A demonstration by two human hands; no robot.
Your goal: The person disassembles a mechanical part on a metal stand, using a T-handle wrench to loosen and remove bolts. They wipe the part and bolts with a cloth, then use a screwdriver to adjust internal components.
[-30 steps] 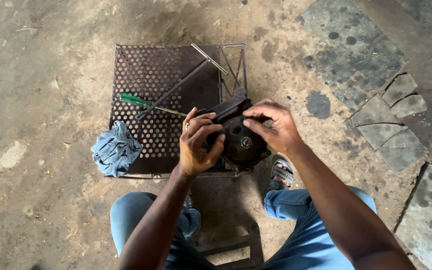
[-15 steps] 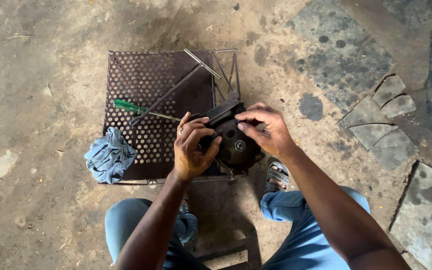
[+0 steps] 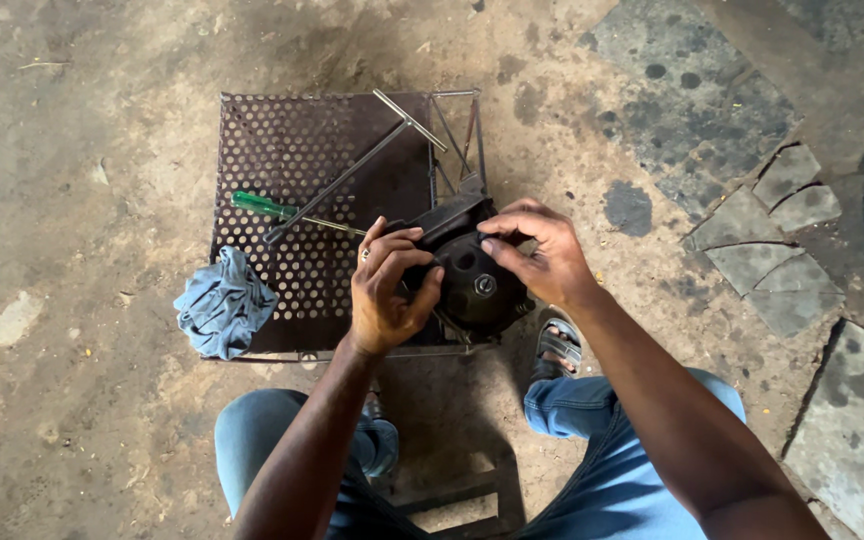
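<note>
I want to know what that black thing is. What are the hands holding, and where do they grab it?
Both hands grip a round black machine part on the perforated metal stand: left hand on its left side, right hand over its top right edge.

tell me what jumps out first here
Both hands, the left hand and right hand, grip a dark round machine part at the near right corner of a perforated metal stand. A green-handled screwdriver and T-handle wrench lie on it; a blue rag drapes its left edge.
</note>
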